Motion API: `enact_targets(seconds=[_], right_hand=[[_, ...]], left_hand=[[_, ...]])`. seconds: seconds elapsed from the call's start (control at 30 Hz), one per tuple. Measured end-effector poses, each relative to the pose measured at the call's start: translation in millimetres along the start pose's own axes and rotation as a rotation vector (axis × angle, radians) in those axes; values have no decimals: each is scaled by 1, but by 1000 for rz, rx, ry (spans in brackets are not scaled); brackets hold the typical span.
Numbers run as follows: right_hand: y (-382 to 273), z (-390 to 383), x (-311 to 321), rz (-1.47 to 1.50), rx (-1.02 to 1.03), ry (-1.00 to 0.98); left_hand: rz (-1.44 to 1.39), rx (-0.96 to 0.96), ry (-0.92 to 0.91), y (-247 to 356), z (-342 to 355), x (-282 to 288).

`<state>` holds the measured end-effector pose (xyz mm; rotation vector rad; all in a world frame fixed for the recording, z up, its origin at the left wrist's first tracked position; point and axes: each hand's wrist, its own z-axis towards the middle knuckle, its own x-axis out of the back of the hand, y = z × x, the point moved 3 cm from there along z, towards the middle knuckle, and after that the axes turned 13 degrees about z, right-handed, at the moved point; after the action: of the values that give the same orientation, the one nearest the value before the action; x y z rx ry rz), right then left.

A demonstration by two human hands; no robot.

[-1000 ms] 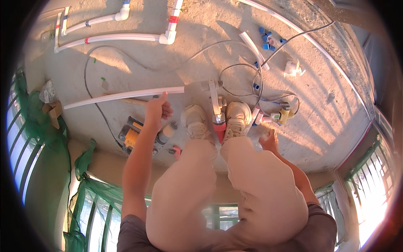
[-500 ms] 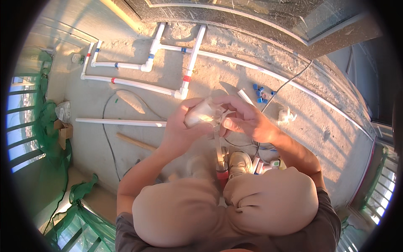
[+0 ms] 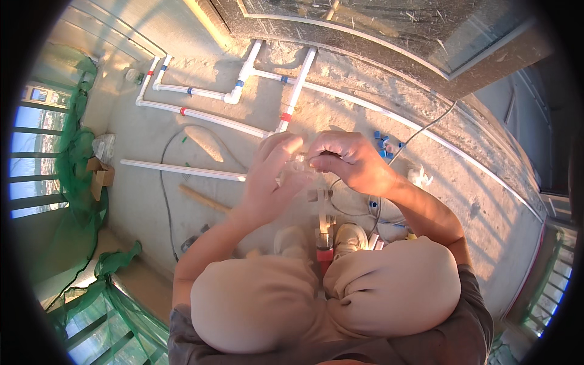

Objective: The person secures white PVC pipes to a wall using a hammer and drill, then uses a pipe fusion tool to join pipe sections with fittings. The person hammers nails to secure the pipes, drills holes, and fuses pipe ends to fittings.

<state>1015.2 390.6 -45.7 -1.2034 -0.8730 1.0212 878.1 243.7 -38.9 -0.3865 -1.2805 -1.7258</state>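
Above the middle of the floor (image 3: 134,194), a small translucent piece (image 3: 299,159) is sitting between the left hand (image 3: 271,173) and the right hand (image 3: 358,161), partly hidden by them. The left is curling around it, too blurred to show how firmly; the right is pinching at its right side, thumb and forefinger close together. Good handling here would mean the left steadying while the right is doing the fine work, squeezing lightly, since the piece is looking thin. Just nearer the body, a red-handled tool, seemingly a pipe-welding iron (image 3: 323,234), is standing between the shoes (image 3: 351,237); keeping fingers off its metal seems wise. Farther out, a loose white pipe (image 3: 182,170) and a wooden stick (image 3: 204,198) are lying toward the floor's left edge, blue pipe fittings (image 3: 384,145) toward its far right, and banded white pipework (image 3: 225,122) is running near the far edge.
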Motion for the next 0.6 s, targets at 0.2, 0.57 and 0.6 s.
enact_targets(seconds=[0.2, 0.57, 0.6], right_hand=[[2, 2, 7, 122, -282, 58], [5, -10, -9, -416, 379, 37], [4, -14, -11, -490, 472, 13]], left_hand=[[-203, 109, -223, -10, 10, 7], [-796, 729, -227, -24, 12, -36], [-974, 802, -169, -26, 13, -40]])
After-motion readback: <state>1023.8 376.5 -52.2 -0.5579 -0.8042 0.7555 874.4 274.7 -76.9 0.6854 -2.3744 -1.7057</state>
